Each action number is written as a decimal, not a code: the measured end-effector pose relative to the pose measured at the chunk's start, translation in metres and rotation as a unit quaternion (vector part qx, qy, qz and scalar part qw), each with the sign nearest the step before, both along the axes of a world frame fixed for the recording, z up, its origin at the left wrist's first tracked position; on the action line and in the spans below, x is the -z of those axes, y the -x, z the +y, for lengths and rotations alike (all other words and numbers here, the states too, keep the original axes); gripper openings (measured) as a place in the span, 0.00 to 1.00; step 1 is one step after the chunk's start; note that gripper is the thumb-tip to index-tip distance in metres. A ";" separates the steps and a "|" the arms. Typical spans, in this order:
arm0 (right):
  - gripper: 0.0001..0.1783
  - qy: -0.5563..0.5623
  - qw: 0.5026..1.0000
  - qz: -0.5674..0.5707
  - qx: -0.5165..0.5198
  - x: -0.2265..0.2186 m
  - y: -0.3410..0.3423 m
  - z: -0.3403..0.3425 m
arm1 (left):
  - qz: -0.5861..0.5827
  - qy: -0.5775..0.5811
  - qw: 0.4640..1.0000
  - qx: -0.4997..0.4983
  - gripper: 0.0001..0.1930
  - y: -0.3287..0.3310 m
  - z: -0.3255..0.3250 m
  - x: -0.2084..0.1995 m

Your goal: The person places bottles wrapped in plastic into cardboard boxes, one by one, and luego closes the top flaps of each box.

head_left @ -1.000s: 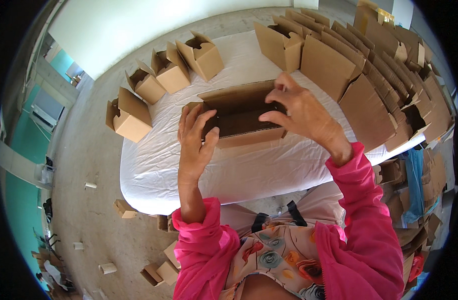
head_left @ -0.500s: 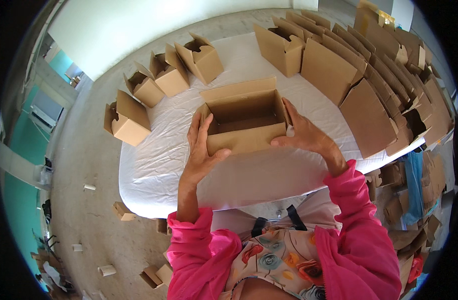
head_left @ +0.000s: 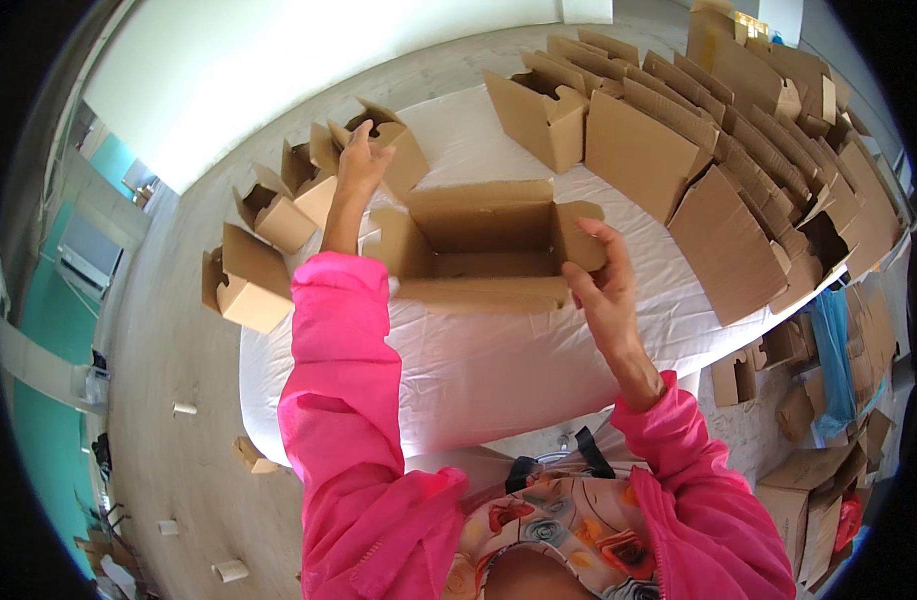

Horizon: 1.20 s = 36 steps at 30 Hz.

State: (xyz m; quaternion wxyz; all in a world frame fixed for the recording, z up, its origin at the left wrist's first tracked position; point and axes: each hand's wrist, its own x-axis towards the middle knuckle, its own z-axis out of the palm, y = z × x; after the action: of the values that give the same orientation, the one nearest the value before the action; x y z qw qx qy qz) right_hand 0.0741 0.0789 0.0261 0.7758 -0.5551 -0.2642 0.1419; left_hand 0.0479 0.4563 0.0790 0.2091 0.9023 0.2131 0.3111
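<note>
An open-topped brown cardboard box (head_left: 484, 296) stands on the white-covered table in front of me, its side flaps spread outward. My right hand (head_left: 604, 285) holds the box's right flap between thumb and fingers. Farther off, my left hand (head_left: 361, 162) is stretched out to another cardboard box (head_left: 403, 160) at the back left. Its thumb is apart from the fingers, and the fingertips are at that box's upper edge; whether they touch it I cannot tell.
Several small boxes (head_left: 258, 300) line the table's left edge. Flattened and part-folded cartons (head_left: 729, 240) stand packed along the right side of the white tablecloth (head_left: 459, 390). More cardboard (head_left: 809, 470) and a blue plastic sheet (head_left: 834, 360) lie below at right. White rolls (head_left: 231, 571) lie on the floor.
My left hand has let go of the middle box and reached forward to the back-left box. The middle box's side flaps have swung outward. My right hand has moved onto the right flap.
</note>
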 end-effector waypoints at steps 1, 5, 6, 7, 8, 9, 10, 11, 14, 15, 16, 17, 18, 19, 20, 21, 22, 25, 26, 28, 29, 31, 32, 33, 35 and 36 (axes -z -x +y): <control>0.26 -0.017 1.000 -0.004 0.019 -0.002 0.001 -0.004 | 0.000 -0.058 0.998 -0.008 0.32 -0.007 0.010 0.007; 0.26 -0.021 0.998 -0.021 0.050 -0.001 -0.017 -0.038 | 0.136 -0.120 0.979 -0.096 0.38 -0.031 0.017 0.018; 0.26 -0.003 0.998 -0.016 0.060 0.000 -0.020 -0.043 | 0.175 -0.133 0.964 -0.146 0.40 -0.036 0.013 0.021; 0.26 0.016 0.997 -0.010 0.070 0.001 -0.023 -0.048 | 0.225 -0.116 0.948 -0.192 0.48 -0.041 0.013 0.021; 0.26 0.035 0.996 -0.004 0.079 0.002 -0.024 -0.051 | 0.248 -0.086 0.945 -0.197 0.50 -0.043 0.014 0.021; 0.25 0.039 0.996 0.012 0.083 0.004 -0.024 -0.051 | 0.270 -0.057 0.939 -0.203 0.52 -0.044 0.016 0.017; 0.25 0.048 0.996 0.007 0.079 0.003 -0.024 -0.053 | 0.292 -0.028 0.933 -0.210 0.54 -0.043 0.017 0.014; 0.25 0.057 0.995 0.002 0.076 0.000 -0.024 -0.054 | 0.298 -0.034 0.933 -0.200 0.54 -0.042 0.019 0.014; 0.24 0.057 0.996 -0.003 0.063 -0.003 -0.023 -0.053 | 0.316 -0.056 0.931 -0.174 0.53 -0.038 0.029 0.018; 0.24 0.054 0.997 -0.004 0.062 -0.003 -0.025 -0.054 | 0.344 -0.094 0.918 -0.174 0.49 -0.038 0.021 0.016; 0.24 0.056 0.996 -0.005 0.064 -0.005 -0.027 -0.057 | 0.367 -0.135 0.905 -0.169 0.44 -0.039 0.007 0.008; 0.24 0.058 0.996 -0.006 0.067 -0.006 -0.030 -0.061 | 0.389 -0.176 0.889 -0.164 0.40 -0.046 -0.002 0.003; 0.24 0.059 0.996 -0.004 0.062 -0.007 -0.029 -0.063 | 0.378 -0.210 0.888 -0.155 0.36 -0.049 0.000 0.005; 0.24 0.063 0.996 -0.007 0.066 -0.006 -0.029 -0.065 | 0.365 -0.245 0.886 -0.145 0.31 -0.053 0.005 0.009; 0.24 0.068 0.995 -0.010 0.070 -0.004 -0.030 -0.066 | 0.352 -0.279 0.883 -0.133 0.27 -0.058 0.008 0.013; 0.24 0.074 0.995 -0.013 0.072 -0.003 -0.031 -0.066 | 0.298 -0.322 0.892 -0.112 0.21 -0.061 0.010 0.014; 0.24 0.072 0.995 -0.015 0.067 -0.002 -0.030 -0.065 | 0.237 -0.325 0.908 -0.120 0.21 -0.062 0.025 0.021; 0.24 0.079 0.994 -0.016 0.067 -0.001 -0.029 -0.066 | 0.076 -0.252 0.954 -0.145 0.23 -0.062 0.028 0.030; 0.24 0.089 0.993 -0.013 0.075 -0.001 -0.031 -0.070 | 0.090 -0.182 0.968 -0.150 0.24 -0.068 0.029 0.038; 0.24 0.099 0.992 -0.009 0.076 -0.002 -0.031 -0.073 | 0.127 -0.079 0.976 -0.155 0.27 -0.059 0.037 0.038; 0.24 0.103 0.992 -0.010 0.075 -0.002 -0.032 -0.074 | 0.144 -0.044 0.977 -0.150 0.29 -0.056 0.040 0.038; 0.25 0.103 0.992 -0.016 0.067 -0.002 -0.030 -0.070 | 0.190 -0.052 0.974 -0.111 0.32 -0.041 0.056 0.039; 0.25 0.097 0.993 -0.023 0.060 -0.003 -0.027 -0.065 | 0.215 -0.096 0.969 -0.078 0.33 -0.030 0.069 0.041; 0.25 0.093 0.994 -0.029 0.057 -0.002 -0.027 -0.061 | 0.221 -0.130 0.965 -0.052 0.31 -0.023 0.065 0.041; 0.26 0.092 0.992 -0.033 0.080 0.001 -0.028 -0.064 | 0.230 -0.201 0.952 0.013 0.29 -0.016 0.031 0.033; 0.26 0.092 0.991 -0.035 0.092 0.000 -0.030 -0.067 | 0.211 -0.198 0.957 0.006 0.26 -0.013 0.007 0.025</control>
State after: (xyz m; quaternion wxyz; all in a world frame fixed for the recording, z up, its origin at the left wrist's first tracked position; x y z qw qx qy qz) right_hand 0.1040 0.0118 0.0257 0.7215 -0.6509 -0.2242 0.0740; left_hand 0.0608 0.4637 0.0541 -0.0216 0.9719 0.1813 0.1487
